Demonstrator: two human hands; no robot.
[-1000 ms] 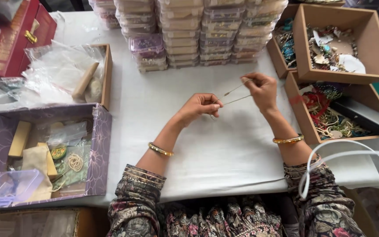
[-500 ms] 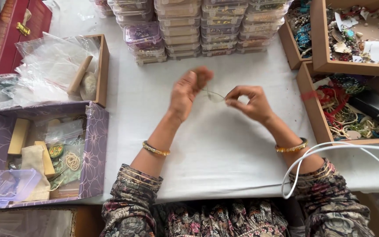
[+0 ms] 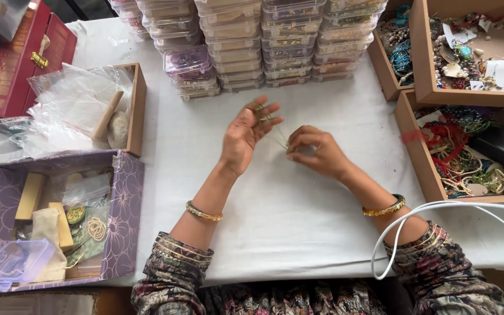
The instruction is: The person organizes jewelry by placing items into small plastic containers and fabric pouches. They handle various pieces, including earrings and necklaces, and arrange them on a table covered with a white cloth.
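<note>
- We have both hands raised just above the middle of the white surface, close together, with a thin chain strung between them.
- Our left hand is spread open, palm toward us, fingers fanned upward; the chain seems looped over those fingers, which would keep it taut and untangled, though the strand is too fine for us to trace fully.
- Our right hand is curled, fingertips pinched on the chain's other end just beside the left palm. A pinch suits so slight a thing better than a full grasp.
- We hold the chain over the bare cloth, likely because it shows up against white and has nothing to snag on there.
- Far from us stands a row of stacked clear boxes, well apart from the hands.
- At right are open cardboard trays heaped with beads and necklaces; the near one lies just beside our right forearm.
- At left sits a purple box with small pouches and blocks, and beyond it a wooden tray full of clear bags. A red case lies at the far left corner.
- A white cable loops across the near right of the surface, over our right sleeve; it could catch that arm.
- Gold bangles ring both wrists, near enough that a slack chain might hook on them.
</note>
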